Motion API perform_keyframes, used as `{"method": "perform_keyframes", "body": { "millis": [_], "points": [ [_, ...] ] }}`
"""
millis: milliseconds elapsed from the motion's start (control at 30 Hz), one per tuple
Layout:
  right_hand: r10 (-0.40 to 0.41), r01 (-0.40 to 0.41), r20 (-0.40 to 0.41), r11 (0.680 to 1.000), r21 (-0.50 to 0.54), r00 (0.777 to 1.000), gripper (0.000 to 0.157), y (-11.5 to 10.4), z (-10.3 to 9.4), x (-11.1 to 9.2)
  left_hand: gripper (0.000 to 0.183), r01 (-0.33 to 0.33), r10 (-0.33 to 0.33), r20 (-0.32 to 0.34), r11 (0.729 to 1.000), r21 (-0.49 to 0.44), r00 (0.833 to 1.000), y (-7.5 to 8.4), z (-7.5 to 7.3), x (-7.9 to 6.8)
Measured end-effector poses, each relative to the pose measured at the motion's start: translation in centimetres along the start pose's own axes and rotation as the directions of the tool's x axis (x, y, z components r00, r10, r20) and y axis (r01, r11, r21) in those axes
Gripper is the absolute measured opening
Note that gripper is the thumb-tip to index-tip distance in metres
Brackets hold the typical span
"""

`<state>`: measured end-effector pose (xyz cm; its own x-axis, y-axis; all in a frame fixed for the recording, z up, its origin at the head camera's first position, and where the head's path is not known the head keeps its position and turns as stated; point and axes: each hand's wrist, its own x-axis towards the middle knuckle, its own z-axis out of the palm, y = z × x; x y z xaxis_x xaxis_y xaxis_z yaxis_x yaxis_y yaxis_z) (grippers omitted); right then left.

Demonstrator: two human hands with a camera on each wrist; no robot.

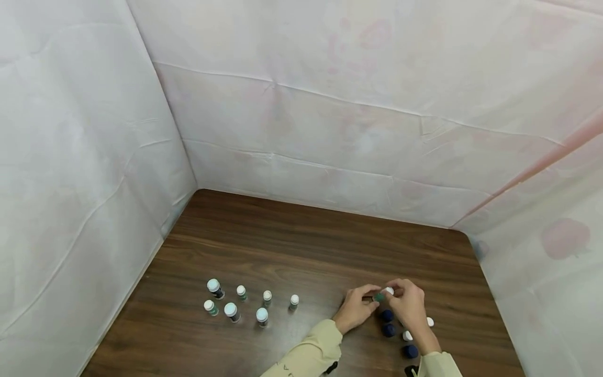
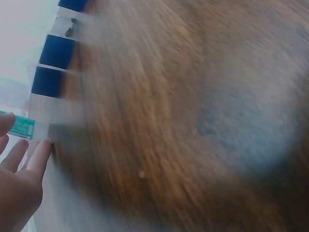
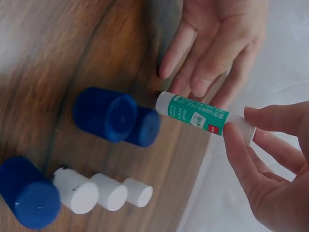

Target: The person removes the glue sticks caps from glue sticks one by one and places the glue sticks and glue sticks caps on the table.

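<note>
A glue stick (image 3: 198,113) with a green label and white ends is between the two hands over the right part of the table. My right hand (image 1: 409,306) pinches one white end between thumb and fingers. At the opposite end is my left hand (image 1: 356,309), its fingers loosely extended. In the right wrist view, the left thumb tip lies right at the label's edge, with the other fingers behind. Below the hands stand blue caps (image 3: 116,116) and white caps (image 3: 83,195), partly hidden by the right hand in the head view.
On the left of the brown table (image 1: 282,241), several white-topped sticks stand upright, among them a wide dark-labelled one (image 1: 231,311) and a slim green-labelled one (image 1: 242,293). White cloth walls (image 1: 301,131) border the table at the back and both sides.
</note>
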<state>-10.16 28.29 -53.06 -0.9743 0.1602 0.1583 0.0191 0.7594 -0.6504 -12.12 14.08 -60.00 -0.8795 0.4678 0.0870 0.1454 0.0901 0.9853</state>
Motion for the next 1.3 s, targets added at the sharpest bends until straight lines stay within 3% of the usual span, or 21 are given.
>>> {"method": "perform_keyframes", "body": {
  "millis": [200,333,500,667,867,1067,1167,1300],
  "points": [
    [-0.071,0.071,-0.045,0.997,-0.002,0.996,0.014,-1.2,-0.6,-0.2,0.022,-0.082,0.081,-0.083,0.997,-0.006,0.993,0.5,-0.2,0.0],
    [-0.098,0.099,-0.075,0.995,0.018,0.992,0.013,-2.5,-1.3,-0.5,0.020,-0.146,0.151,-0.118,0.988,0.046,0.982,1.4,-0.6,0.1],
    [-0.138,0.144,-0.089,0.987,0.075,0.986,0.013,-4.4,-2.5,-1.0,0.025,-0.297,0.320,-0.113,0.938,0.179,0.941,2.9,-1.7,-0.1],
    [-0.161,0.171,-0.083,0.977,0.125,0.983,0.013,-5.8,-3.9,-1.5,0.026,-0.384,0.414,-0.083,0.890,0.245,0.907,4.9,-2.8,-0.7],
    [-0.150,0.156,-0.043,0.965,0.212,0.988,0.011,-7.0,-5.3,-2.4,0.025,-0.428,0.463,-0.043,0.848,0.313,0.885,7.4,-4.2,-2.1],
    [-0.162,0.152,0.003,0.929,0.336,0.987,0.011,-8.5,-6.1,-3.6,0.027,-0.444,0.469,-0.007,0.841,0.309,0.883,9.3,-5.8,-3.8],
    [-0.172,0.154,0.015,0.910,0.384,0.985,0.013,-9.2,-6.5,-4.2,0.027,-0.467,0.491,0.018,0.816,0.340,0.871,10.3,-6.5,-4.6],
    [-0.232,0.206,0.017,0.895,0.396,0.973,0.017,-9.9,-6.8,-4.9,0.026,-0.480,0.494,0.047,0.813,0.329,0.868,11.5,-7.5,-5.5]
  ]
}}
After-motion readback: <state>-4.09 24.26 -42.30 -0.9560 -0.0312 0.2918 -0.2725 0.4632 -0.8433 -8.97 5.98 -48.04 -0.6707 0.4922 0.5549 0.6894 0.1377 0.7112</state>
